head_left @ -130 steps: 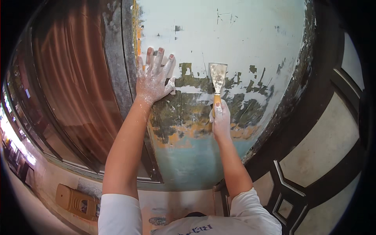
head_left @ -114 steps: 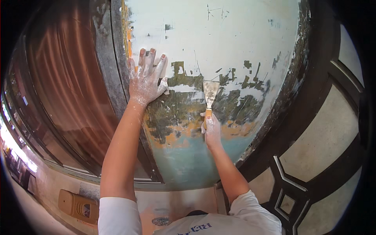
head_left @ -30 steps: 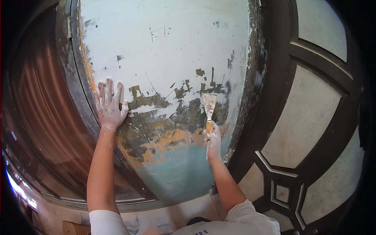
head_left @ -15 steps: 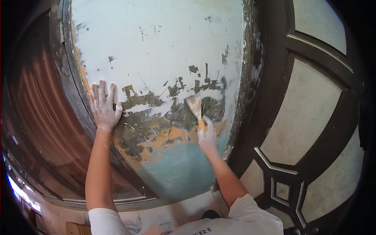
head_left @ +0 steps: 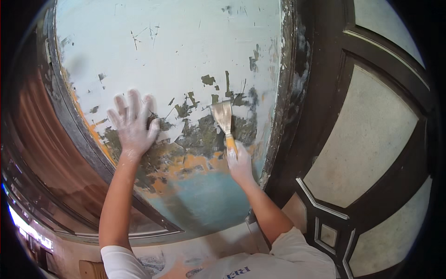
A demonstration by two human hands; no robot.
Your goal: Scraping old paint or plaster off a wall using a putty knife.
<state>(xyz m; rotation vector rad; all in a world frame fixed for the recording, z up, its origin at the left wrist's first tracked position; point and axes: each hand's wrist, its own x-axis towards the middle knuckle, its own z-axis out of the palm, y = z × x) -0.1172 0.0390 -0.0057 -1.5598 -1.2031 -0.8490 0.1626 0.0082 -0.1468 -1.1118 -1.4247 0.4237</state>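
Dusted with white powder, my left hand (head_left: 134, 122) is spread with its fingers apart over the left part of a wall panel (head_left: 200, 56); its blur leaves contact unclear. My right hand (head_left: 239, 163) grips the yellow handle of a scraper (head_left: 222, 114). The wide metal blade points upward, its edge at the border between white paint and a dark scraped patch (head_left: 200, 135). Ragged bits of white paint surround that patch. Below it are an orange streak (head_left: 193, 163) and a band of blue-green paint (head_left: 204, 190).
A worn dark frame (head_left: 285, 79) edges the panel on the right, beside a dark door with pale inset panels (head_left: 360, 139). To the left, a grey frame (head_left: 74, 102) borders glass with a reddish-brown curtain (head_left: 42, 135) behind. A brown wooden piece (head_left: 90, 269) shows at lower left.
My left hand has come off its earlier spot and shifted right across the panel. The scraper's blade has moved along the scraped patch's upper edge and now stands more upright. The view has shifted too.
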